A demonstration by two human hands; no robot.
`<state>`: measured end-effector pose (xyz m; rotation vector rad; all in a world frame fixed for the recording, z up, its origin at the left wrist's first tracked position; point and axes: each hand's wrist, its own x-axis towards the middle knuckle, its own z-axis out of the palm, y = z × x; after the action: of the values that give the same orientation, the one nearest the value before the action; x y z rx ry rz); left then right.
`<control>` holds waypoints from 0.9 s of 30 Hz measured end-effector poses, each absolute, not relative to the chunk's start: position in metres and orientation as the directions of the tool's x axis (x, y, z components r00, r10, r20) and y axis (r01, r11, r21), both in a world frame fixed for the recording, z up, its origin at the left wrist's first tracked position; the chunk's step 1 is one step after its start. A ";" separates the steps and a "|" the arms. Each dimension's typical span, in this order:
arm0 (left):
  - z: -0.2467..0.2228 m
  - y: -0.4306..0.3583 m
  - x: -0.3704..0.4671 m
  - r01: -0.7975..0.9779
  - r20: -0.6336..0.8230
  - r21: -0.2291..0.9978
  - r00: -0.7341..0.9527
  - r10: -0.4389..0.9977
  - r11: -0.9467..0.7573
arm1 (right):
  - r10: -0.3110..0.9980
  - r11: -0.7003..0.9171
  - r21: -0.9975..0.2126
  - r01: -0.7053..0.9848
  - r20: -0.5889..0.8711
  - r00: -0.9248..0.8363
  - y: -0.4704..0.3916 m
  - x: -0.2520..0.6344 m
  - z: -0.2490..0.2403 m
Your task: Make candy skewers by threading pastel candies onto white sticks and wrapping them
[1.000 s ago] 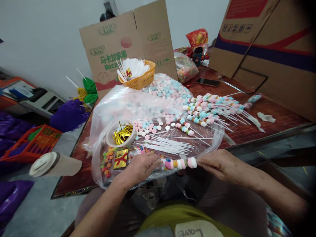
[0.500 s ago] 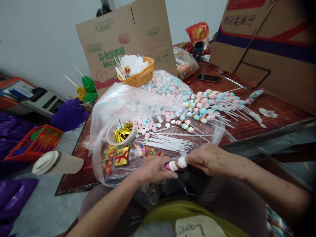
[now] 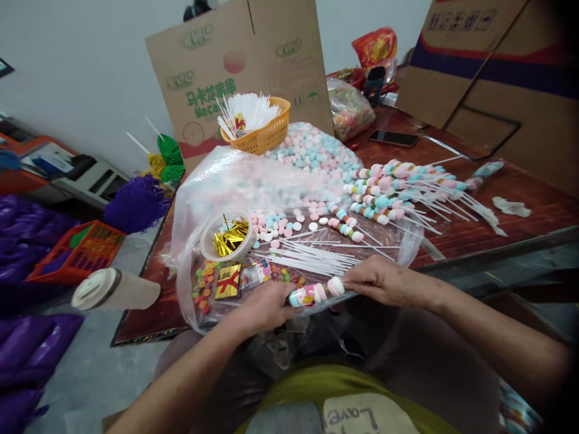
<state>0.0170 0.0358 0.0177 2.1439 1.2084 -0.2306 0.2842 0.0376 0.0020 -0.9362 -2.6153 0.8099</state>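
Observation:
Between my hands, above the table's front edge, a marshmallow skewer point(image 3: 335, 286) of pink and white pieces lies almost level. A clear printed wrapper covers its left part. My left hand point(image 3: 268, 306) is closed around the wrapped left end. My right hand point(image 3: 379, 281) pinches at the right end, where the fingers hide the stick. Just beyond lie loose white sticks point(image 3: 312, 258) and finished-looking marshmallow skewers point(image 3: 384, 187) in a pile. A bowl point(image 3: 204, 244) of gold twist ties, loose fruit rings point(image 3: 205, 283) and a gold packet point(image 3: 227, 281) lie near my left hand.
A large clear bag point(image 3: 217, 175) of marshmallows spreads over the table. Behind it are a yellow basket point(image 3: 266, 135) of white sticks and a cardboard box point(image 3: 289, 66). A lidded cup point(image 3: 136, 289) stands at the left edge; a phone point(image 3: 393, 138) lies farther right.
My left hand has shifted left along the skewer, and more of the printed wrapper now shows. My right hand stays at the right end. The whole view has shifted slightly.

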 end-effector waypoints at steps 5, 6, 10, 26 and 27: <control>0.019 0.049 0.012 0.653 -0.673 0.737 0.690 0.266 0.172 | 0.515 0.832 0.016 0.554 0.347 -0.784 0.027 0.281 0.017; 0.021 0.051 0.012 0.640 -0.671 0.741 0.701 0.243 0.202 | 0.472 0.838 0.081 0.539 0.387 -0.792 0.025 0.282 0.020; 0.026 0.055 0.017 0.647 -0.660 0.750 0.722 0.206 0.137 | 0.398 0.830 0.187 0.525 0.460 -0.794 0.020 0.283 0.022; 0.015 0.036 0.030 0.725 -0.016 0.018 0.689 0.725 -0.689 | 0.671 0.724 -0.362 0.587 0.175 -0.720 0.020 0.286 0.011; 0.016 0.035 0.030 0.734 -0.039 0.065 0.679 0.733 -0.676 | 0.655 0.756 -0.256 0.603 0.282 -0.701 0.020 0.286 0.011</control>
<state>0.0302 0.0354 0.0159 2.8089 1.2293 -0.0146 0.2858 0.0204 0.0114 -0.9659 -2.5975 0.2038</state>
